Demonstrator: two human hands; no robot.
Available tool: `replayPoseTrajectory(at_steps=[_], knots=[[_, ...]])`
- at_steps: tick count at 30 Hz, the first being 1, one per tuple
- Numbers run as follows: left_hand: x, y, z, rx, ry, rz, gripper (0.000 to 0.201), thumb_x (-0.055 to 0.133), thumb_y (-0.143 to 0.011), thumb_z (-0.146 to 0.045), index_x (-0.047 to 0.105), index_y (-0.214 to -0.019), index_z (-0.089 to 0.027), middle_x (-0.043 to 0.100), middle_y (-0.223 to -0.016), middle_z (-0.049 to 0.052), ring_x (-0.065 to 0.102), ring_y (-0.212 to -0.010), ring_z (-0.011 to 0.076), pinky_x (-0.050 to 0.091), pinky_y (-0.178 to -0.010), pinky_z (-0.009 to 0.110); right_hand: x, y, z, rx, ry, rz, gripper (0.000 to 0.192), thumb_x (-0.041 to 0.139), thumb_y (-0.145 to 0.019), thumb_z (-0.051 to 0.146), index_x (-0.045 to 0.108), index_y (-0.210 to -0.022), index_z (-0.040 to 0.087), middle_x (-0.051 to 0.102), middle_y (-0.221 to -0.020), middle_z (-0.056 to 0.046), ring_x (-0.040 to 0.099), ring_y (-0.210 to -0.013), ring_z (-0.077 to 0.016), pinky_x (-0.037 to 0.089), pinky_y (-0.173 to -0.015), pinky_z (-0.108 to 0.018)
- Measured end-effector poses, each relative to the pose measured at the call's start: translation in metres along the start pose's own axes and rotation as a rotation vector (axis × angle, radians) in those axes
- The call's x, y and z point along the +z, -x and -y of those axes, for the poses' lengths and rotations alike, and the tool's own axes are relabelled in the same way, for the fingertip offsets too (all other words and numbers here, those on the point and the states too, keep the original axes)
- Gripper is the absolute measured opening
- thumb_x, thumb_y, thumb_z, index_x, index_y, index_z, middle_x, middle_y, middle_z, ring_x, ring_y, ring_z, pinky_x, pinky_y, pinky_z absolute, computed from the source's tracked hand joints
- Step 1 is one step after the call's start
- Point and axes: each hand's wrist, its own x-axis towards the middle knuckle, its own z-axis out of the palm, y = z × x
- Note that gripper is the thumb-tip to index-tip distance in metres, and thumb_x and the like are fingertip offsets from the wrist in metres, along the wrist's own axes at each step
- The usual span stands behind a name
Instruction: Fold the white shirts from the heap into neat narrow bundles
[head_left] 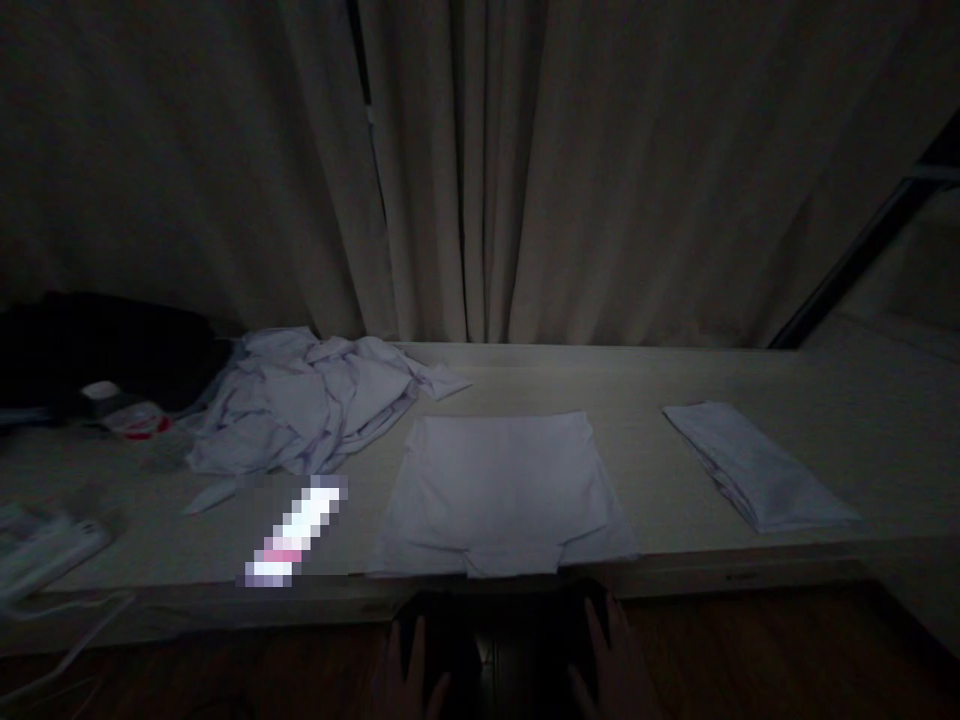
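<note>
My left hand (409,665) and my right hand (609,655) rest low in the view, on the dark-clothed legs below the desk edge. Both have their fingers spread and hold nothing. Straight ahead of them, a white garment (506,480) lies spread flat, its near edge at the front of the desk. To its left is a crumpled heap of white cloth (307,395). A narrow, folded white cloth (757,465) lies slanted on the right. Dim light hides the finer details of the hands.
The pale desk (637,400) runs across the view, backed by a brown curtain (637,180). A bright, pixelated phone-like object (296,530) lies left of the garment. Farther left are a dark bundle (105,345), a red-and-white item (142,420) and a white cable (71,650).
</note>
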Motion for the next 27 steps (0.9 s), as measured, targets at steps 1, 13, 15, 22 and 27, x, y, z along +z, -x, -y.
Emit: replayPoseTrajectory(at_steps=[1,13,15,22,27], knots=[[-0.006,-0.002,-0.004,-0.004,0.013,-0.013,0.054,0.042,-0.084,-0.039,0.044,-0.133,-0.016,0.043,-0.141,0.016,0.039,-0.13,0.0335,0.041,-0.102,0.049,-0.007,-0.003,0.001,0.005,-0.013,0.02,0.075,0.057,-0.076,0.039,0.026,-0.142,0.023,0.026,-0.149,-0.018,0.03,-0.132,-0.0404,0.038,-0.099,-0.056],[-0.071,-0.092,-0.076,0.064,0.116,0.327,0.038,0.043,-0.085,-0.038,0.049,-0.117,-0.019,0.065,-0.112,0.011,0.062,-0.103,0.0222,0.047,-0.087,0.034,-0.063,-0.111,0.031,-0.171,-0.097,0.182,0.021,0.053,-0.08,0.026,0.054,-0.1,0.021,0.062,-0.099,-0.008,0.06,-0.09,-0.0223,0.05,-0.078,-0.035],[-0.068,-0.097,-0.084,0.032,0.051,0.372,0.04,0.042,-0.085,-0.04,0.046,-0.117,-0.017,0.067,-0.107,0.011,0.063,-0.102,0.0235,0.047,-0.083,0.033,-0.049,-0.115,0.034,-0.219,-0.056,0.164,0.028,0.057,-0.076,0.025,0.053,-0.104,0.02,0.064,-0.1,-0.008,0.062,-0.089,-0.023,0.049,-0.076,-0.034],[-0.067,-0.111,-0.087,0.135,0.015,0.387,0.027,0.036,-0.086,-0.034,0.049,-0.106,-0.019,0.067,-0.102,0.008,0.065,-0.092,0.0215,0.046,-0.076,0.031,-0.037,-0.126,0.04,-0.208,0.002,0.169,0.031,0.046,-0.08,0.016,0.05,-0.11,0.019,0.068,-0.092,-0.006,0.063,-0.083,-0.018,0.045,-0.072,-0.026],[-0.061,-0.112,-0.085,0.142,-0.007,0.402,0.029,0.037,-0.085,-0.026,0.047,-0.111,-0.02,0.065,-0.111,0.009,0.064,-0.098,0.021,0.045,-0.078,0.031,-0.038,-0.129,0.042,-0.175,0.02,0.209,0.034,0.047,-0.079,0.018,0.049,-0.112,0.019,0.068,-0.095,-0.007,0.063,-0.083,-0.0184,0.044,-0.071,-0.026]])
